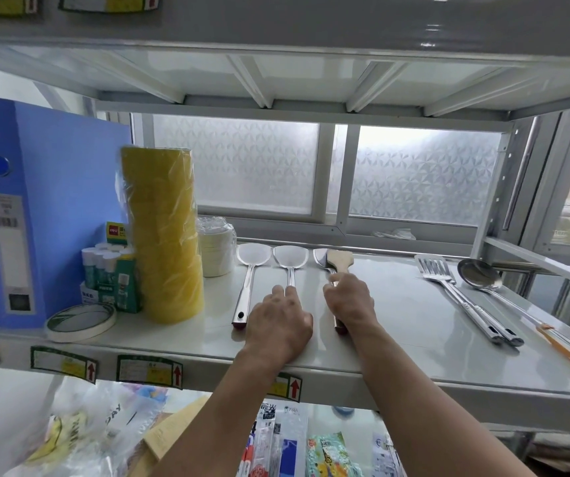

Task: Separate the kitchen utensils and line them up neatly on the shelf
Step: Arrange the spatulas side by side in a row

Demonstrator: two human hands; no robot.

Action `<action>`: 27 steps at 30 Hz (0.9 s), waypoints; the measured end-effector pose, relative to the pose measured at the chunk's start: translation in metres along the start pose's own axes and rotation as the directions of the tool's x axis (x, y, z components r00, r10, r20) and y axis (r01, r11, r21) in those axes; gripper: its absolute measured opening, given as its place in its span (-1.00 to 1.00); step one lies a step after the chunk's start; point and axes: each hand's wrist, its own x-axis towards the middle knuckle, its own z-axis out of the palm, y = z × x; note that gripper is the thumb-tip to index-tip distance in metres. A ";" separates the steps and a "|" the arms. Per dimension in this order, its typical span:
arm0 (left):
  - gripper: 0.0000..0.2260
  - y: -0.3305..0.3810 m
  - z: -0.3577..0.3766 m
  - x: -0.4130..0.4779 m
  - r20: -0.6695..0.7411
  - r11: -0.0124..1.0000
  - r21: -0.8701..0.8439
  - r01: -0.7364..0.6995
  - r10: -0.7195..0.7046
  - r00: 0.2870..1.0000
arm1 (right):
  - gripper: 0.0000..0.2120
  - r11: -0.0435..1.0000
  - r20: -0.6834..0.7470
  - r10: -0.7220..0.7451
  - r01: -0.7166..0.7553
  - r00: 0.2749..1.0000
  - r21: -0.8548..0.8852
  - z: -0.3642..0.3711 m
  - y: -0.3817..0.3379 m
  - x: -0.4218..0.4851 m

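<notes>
Two steel turners lie side by side on the white shelf [397,335], handles toward me: the left turner [246,277] and the second turner [290,261]. My left hand [280,321] rests on the second turner's handle with fingers stretched over it. To the right lie a third steel turner [319,258] and a wooden spatula [340,259], their heads overlapping. My right hand [350,301] grips their handles. Further right lie a slotted turner [448,287], a steel ladle [479,275] and an orange-handled utensil [565,349].
On the shelf's left stand a blue file box [35,208], a wrapped stack of yellow tape rolls [163,235], glue sticks [108,270], a stack of white tape [216,249] and a flat tape roll [82,321]. Frosted windows are behind. Bags and packets fill the shelf below.
</notes>
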 end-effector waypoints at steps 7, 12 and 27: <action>-0.66 0.000 0.003 0.002 -0.007 1.000 0.011 0.009 -0.008 1.000 | -0.53 1.000 0.022 -0.014 0.015 1.000 -0.015 0.000 0.001 -0.005; -0.66 0.001 0.002 0.004 0.010 1.000 0.017 0.026 -0.026 1.000 | -0.49 0.997 0.062 -0.023 0.027 0.998 -0.067 -0.001 0.001 -0.006; -0.65 0.001 0.004 0.003 0.006 0.999 0.008 0.033 -0.033 0.999 | -0.62 0.989 0.097 -0.045 0.058 0.994 -0.136 -0.001 0.000 -0.006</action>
